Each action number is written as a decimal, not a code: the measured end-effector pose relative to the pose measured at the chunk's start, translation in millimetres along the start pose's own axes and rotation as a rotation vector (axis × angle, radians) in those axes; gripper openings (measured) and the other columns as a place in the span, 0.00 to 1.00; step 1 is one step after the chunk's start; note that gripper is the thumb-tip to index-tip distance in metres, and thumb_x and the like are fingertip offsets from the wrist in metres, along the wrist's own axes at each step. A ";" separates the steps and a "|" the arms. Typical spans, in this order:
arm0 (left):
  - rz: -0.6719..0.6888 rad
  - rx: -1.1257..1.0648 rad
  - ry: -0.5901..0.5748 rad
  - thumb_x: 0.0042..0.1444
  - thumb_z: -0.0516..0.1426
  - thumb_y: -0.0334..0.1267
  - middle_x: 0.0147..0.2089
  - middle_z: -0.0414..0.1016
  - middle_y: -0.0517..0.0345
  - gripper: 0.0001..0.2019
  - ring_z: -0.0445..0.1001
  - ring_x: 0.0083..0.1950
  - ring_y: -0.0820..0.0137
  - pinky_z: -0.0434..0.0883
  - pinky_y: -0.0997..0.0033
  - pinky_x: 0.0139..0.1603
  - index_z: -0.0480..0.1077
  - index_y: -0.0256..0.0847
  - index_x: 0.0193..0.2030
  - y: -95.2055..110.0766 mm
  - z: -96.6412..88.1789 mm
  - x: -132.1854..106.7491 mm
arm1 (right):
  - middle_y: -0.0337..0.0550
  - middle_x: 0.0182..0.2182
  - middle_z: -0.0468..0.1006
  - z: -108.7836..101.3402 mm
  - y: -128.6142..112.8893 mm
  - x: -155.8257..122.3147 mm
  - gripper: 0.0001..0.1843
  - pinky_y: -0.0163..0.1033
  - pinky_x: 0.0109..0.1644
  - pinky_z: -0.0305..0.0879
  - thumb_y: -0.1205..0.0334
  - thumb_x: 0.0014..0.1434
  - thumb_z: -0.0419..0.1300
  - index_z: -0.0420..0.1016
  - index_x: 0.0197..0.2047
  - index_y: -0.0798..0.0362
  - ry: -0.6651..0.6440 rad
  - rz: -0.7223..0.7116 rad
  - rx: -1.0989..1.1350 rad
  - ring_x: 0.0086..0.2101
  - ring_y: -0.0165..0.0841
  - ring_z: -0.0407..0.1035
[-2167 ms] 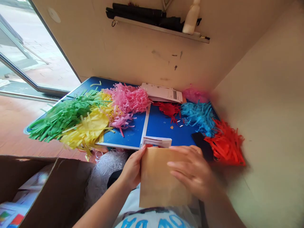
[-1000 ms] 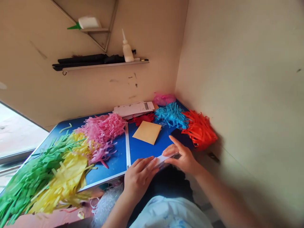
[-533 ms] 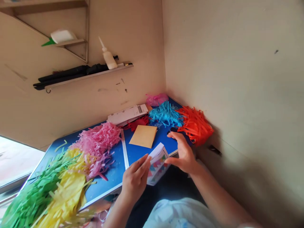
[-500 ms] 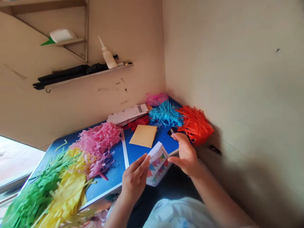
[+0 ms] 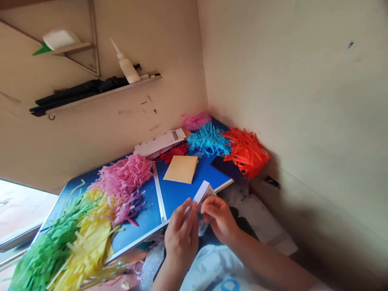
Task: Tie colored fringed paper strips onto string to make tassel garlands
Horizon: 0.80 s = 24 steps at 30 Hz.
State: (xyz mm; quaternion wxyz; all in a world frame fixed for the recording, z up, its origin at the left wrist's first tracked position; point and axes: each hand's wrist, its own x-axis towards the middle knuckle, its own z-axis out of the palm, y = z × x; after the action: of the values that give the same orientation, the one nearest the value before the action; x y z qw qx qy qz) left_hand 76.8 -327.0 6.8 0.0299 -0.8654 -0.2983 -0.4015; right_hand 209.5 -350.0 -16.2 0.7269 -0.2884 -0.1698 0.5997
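A white folded paper packet [image 5: 201, 191] is held upright over my lap, in front of the table's near edge. Its printed face, with coloured flags, is now largely behind my fingers. My left hand [image 5: 183, 230] is closed around the packet's left side. On the other side, my right hand [image 5: 220, 218] has its fingers curled in and pressed to the packet's right edge. Just beyond them, a tan square envelope or card stack [image 5: 181, 169] lies on the blue table [image 5: 178, 193]. Between the fingers and the packet, the exact contact is partly hidden.
Shredded paper in pink [image 5: 125, 173], yellow [image 5: 92, 238], green [image 5: 51, 242], blue [image 5: 209, 139] and orange [image 5: 247, 151] lies about the table. A dark phone [image 5: 226, 166] rests near the right edge. Behind are white printed sheets [image 5: 159, 144]. A glue bottle [image 5: 129, 68] stands on the wall shelf.
My right hand has come down and left from beside the phone, and its spread fingers have curled onto the packet. The packet has turned more edge-on. The view has shifted slightly.
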 end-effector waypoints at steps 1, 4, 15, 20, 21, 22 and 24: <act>-0.004 0.011 0.004 0.62 0.55 0.28 0.50 0.75 0.44 0.15 0.77 0.49 0.64 0.77 0.66 0.47 0.72 0.38 0.54 0.9 0.4 0.3 | 0.35 0.17 0.73 0.8 0.3 -0.8 0.12 0.31 0.23 0.57 0.59 0.41 0.74 0.76 0.22 0.54 0.027 0.000 0.003 0.17 0.25 0.62; 0.001 0.037 0.035 0.61 0.55 0.28 0.47 0.75 0.46 0.14 0.77 0.45 0.66 0.77 0.67 0.45 0.72 0.39 0.53 3.9 2.3 1.3 | 0.35 0.18 0.74 4.5 1.1 -3.2 0.12 0.30 0.23 0.57 0.58 0.41 0.74 0.76 0.22 0.54 0.093 -0.008 0.003 0.17 0.24 0.61; 0.022 -0.009 0.092 0.60 0.57 0.27 0.45 0.77 0.49 0.09 0.77 0.47 0.65 0.76 0.66 0.47 0.73 0.39 0.46 11.4 7.3 -1.8 | 0.33 0.16 0.70 15.2 -8.3 -9.6 0.18 0.31 0.23 0.57 0.54 0.37 0.75 0.71 0.20 0.54 0.231 0.007 -0.021 0.18 0.24 0.61; 0.025 0.005 0.106 0.60 0.57 0.26 0.45 0.76 0.48 0.09 0.77 0.46 0.65 0.76 0.66 0.46 0.73 0.38 0.46 13.1 8.5 -1.5 | 0.34 0.16 0.70 15.8 -8.3 -8.4 0.18 0.31 0.24 0.58 0.54 0.37 0.75 0.71 0.20 0.55 0.251 0.018 -0.080 0.19 0.25 0.62; 0.026 0.008 0.112 0.60 0.57 0.26 0.45 0.76 0.48 0.09 0.76 0.46 0.65 0.76 0.65 0.46 0.73 0.38 0.46 13.2 8.7 -1.2 | 0.34 0.16 0.70 15.9 -8.4 -8.1 0.18 0.31 0.24 0.58 0.54 0.37 0.74 0.71 0.21 0.55 0.254 0.015 -0.094 0.19 0.25 0.62; 0.030 0.013 0.117 0.60 0.57 0.26 0.45 0.75 0.48 0.09 0.76 0.46 0.65 0.76 0.65 0.46 0.73 0.37 0.46 13.2 8.9 -1.0 | 0.34 0.16 0.70 16.0 -8.5 -7.8 0.18 0.31 0.24 0.58 0.54 0.37 0.74 0.71 0.21 0.55 0.258 0.010 -0.106 0.19 0.25 0.62; 0.038 0.024 0.126 0.59 0.57 0.26 0.43 0.75 0.48 0.08 0.75 0.45 0.65 0.76 0.65 0.45 0.73 0.36 0.45 13.1 9.3 -0.3 | 0.34 0.16 0.70 16.5 -9.1 -7.3 0.18 0.31 0.24 0.58 0.54 0.37 0.74 0.71 0.20 0.55 0.270 0.002 -0.126 0.18 0.25 0.62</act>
State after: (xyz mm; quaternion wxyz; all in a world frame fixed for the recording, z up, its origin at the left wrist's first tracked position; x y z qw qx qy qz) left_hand 90.0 -335.2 2.7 0.0665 -0.8436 -0.2839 -0.4509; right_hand 205.1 -354.6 3.0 0.7228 -0.4118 -0.1077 0.5444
